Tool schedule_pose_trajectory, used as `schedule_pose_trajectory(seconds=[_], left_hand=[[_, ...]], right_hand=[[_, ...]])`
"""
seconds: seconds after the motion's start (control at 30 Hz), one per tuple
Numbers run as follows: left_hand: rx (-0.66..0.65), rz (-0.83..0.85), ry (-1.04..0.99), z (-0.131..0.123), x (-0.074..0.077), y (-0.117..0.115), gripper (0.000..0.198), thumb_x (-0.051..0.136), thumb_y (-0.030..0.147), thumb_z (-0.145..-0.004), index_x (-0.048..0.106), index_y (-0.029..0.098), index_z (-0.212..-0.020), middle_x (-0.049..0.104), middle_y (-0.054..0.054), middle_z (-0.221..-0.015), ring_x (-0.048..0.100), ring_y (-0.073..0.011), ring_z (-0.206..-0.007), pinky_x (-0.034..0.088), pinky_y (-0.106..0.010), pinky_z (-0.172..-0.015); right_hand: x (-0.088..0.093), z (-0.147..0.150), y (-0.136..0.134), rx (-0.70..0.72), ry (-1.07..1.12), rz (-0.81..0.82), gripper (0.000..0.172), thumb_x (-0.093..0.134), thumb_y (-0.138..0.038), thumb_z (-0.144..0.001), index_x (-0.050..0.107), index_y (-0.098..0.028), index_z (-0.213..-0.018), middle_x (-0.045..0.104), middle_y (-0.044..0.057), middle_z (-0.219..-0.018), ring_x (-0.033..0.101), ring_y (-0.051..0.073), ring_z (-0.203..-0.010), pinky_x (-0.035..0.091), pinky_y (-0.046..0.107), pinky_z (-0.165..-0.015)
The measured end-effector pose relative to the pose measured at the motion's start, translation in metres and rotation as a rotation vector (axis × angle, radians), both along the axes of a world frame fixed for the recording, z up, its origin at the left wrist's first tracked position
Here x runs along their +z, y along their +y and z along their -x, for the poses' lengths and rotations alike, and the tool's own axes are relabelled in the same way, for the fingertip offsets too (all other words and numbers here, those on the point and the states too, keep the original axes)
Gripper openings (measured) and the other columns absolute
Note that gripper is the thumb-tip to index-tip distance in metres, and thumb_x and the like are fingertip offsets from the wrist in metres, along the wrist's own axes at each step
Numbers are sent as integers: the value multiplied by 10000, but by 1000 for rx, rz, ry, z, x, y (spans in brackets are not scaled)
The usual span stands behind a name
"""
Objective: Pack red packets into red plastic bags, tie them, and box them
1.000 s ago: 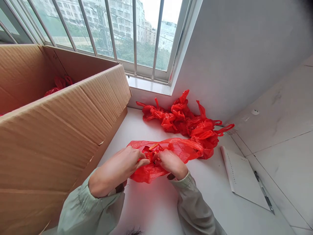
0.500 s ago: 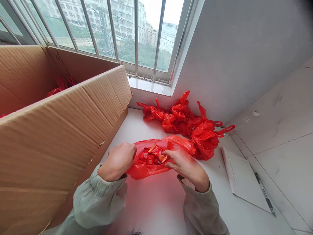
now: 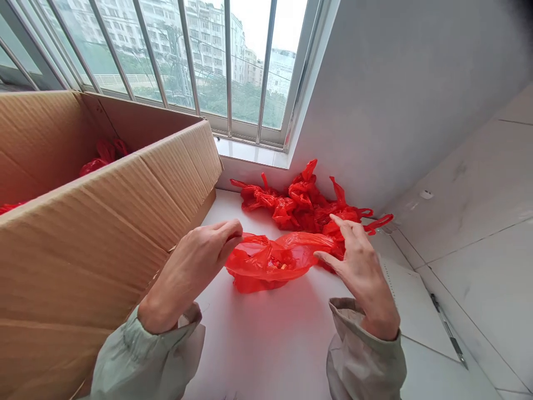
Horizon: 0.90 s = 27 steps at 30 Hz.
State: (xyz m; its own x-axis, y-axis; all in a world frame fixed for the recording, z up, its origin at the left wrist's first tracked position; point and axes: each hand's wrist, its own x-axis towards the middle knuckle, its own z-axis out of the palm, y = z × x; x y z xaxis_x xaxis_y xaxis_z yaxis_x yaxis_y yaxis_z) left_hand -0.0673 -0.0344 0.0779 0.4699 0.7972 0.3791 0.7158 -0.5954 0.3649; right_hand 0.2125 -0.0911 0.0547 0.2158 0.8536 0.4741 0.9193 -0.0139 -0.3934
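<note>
Bag of thin, see-through red plastic (image 3: 256,284) sits on a white tabletop (image 3: 258,355), centered in front of the person, its mouth gaping and small shiny wrapped packets (image 3: 278,262) showing inside. The left hand (image 3: 200,250) pinches the bag's left end, thumb and fingers closed together on the plastic. The right hand (image 3: 360,266) is spread, thumb well apart from the fingers, at the bag's right end; whether the thumb touches the plastic cannot be told. Both arms wear loose gray-green sleeves (image 3: 145,361).

Just beyond the bag, a heap of knotted red bags (image 3: 302,194) lies against the gray wall (image 3: 395,94). To the left stands a large open cardboard box (image 3: 112,233) with more red plastic (image 3: 102,158) inside. To the right, partly behind the right wrist, lies a white notebook (image 3: 420,305), with a pen (image 3: 449,330) along its far edge. Behind the box is a barred window (image 3: 204,61) facing pale buildings and greenery.
</note>
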Motion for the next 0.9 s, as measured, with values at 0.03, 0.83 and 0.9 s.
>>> schedule_pose_trajectory(seconds=[0.03, 0.83, 0.9], left_hand=[[13, -26, -38, 1, 0, 0, 243, 388, 311, -994, 528, 216, -819, 579, 30, -720, 457, -121, -563, 353, -253, -561], [-31, 442, -1256, -10, 20, -19, 272, 747, 474, -805, 665, 293, -989, 650, 16, -1284, 699, -120, -714, 531, -181, -490], [-88, 413, -1214, -9, 20, -19, 304, 721, 509, -818, 653, 300, -1028, 615, -3, -1348, 702, -142, -748, 565, -226, -562]], right_hand=[[-1, 0, 2, 14, 23, 44, 502, 697, -310, -798, 618, -233, -1288, 629, 111, -1247, 612, 305, -1108, 534, 404, -835], [32, 12, -39, 195, 433, -170, 419, 624, -277, -876, 611, -363, -1285, 638, 40, -1316, 666, 166, -722, 592, 284, -530], [28, 7, -36, 199, 340, -66, 382, 606, -277, -891, 635, -339, -1266, 704, 26, -1184, 673, 171, -741, 610, 301, -608]])
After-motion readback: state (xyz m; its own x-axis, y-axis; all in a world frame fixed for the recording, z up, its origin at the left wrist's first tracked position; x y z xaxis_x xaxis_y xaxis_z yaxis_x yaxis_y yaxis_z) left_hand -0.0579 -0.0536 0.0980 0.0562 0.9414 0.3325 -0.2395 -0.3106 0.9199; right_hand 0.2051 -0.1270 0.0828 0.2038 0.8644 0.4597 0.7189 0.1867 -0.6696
